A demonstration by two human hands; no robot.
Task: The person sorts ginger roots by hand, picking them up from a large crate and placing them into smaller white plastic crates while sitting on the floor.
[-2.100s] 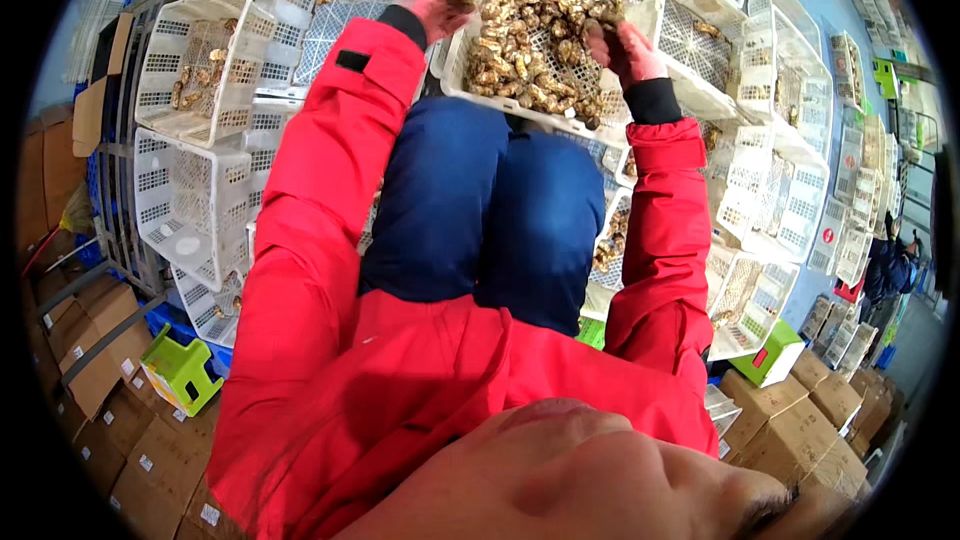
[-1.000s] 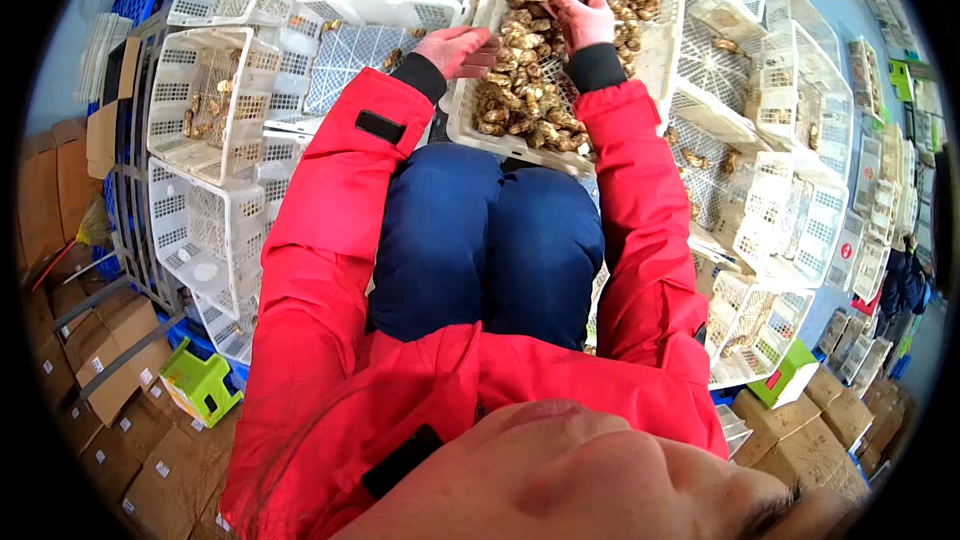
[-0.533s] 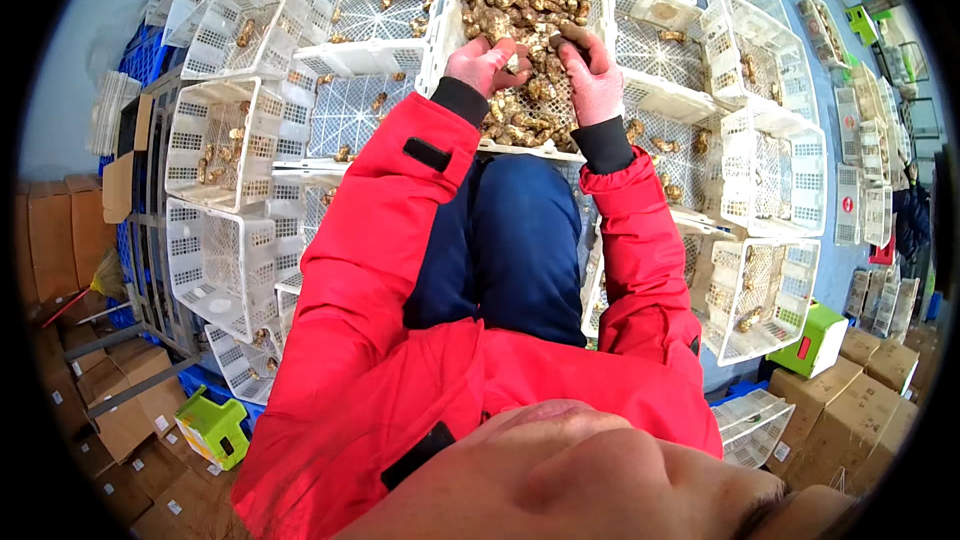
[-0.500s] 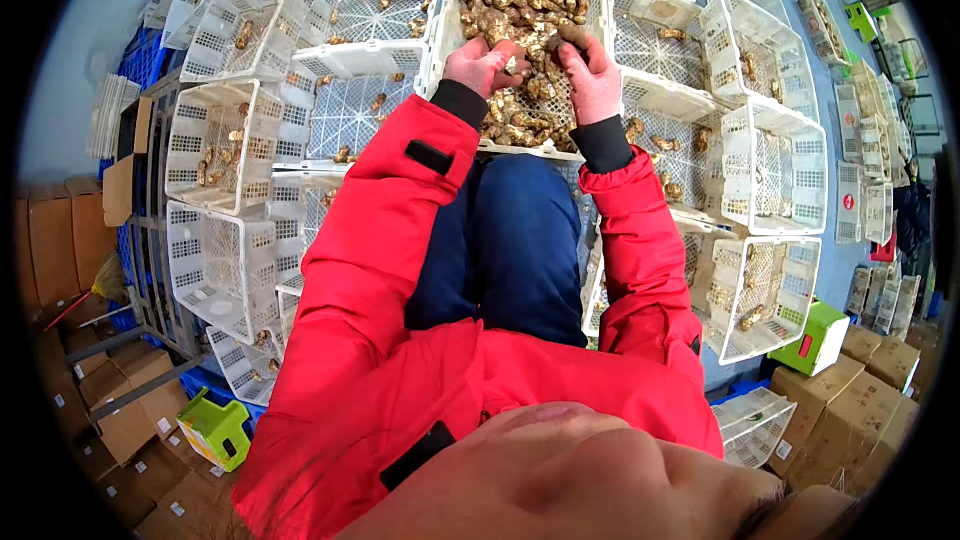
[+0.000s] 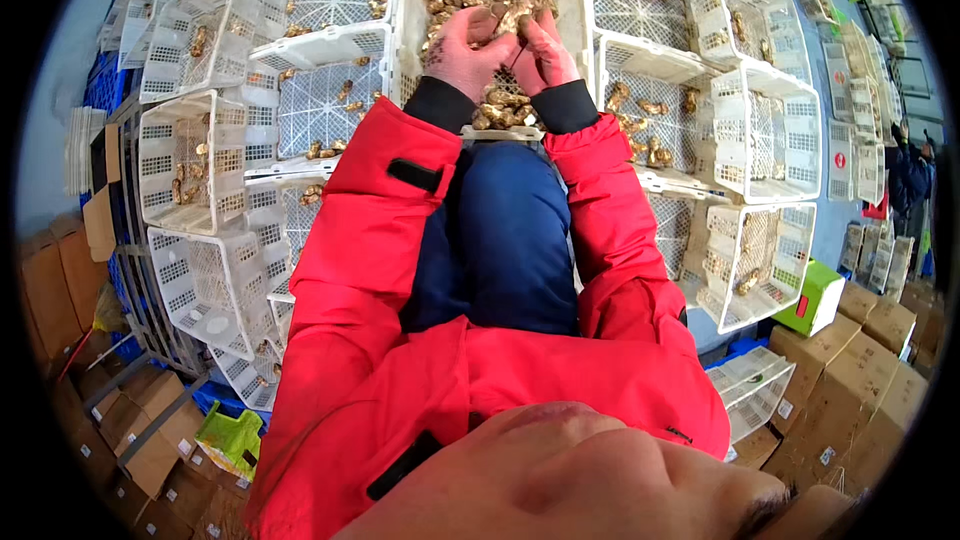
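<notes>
- Both hands sit in the far, heaped white crate (image 5: 575, 0): the left hand (image 5: 462, 48) and right hand (image 5: 541, 48) each seem pinched on one brown piece (image 5: 512, 18), though the grip is partly hidden.
- A slip could drop pieces over the near rim onto the knees (image 5: 500, 230).
- Side crates (image 5: 330, 30) crowd left and right; free room is only upward.

Brown cardboard boxes (image 5: 880, 340) are stacked at the lower right, some bearing small white labels (image 5: 828, 455). Just beside them lies a green box (image 5: 815, 295) with a red patch on its side. More brown cartons (image 5: 140, 430) stand at the lower left, with a crumpled green package (image 5: 232, 440) near them.
</notes>
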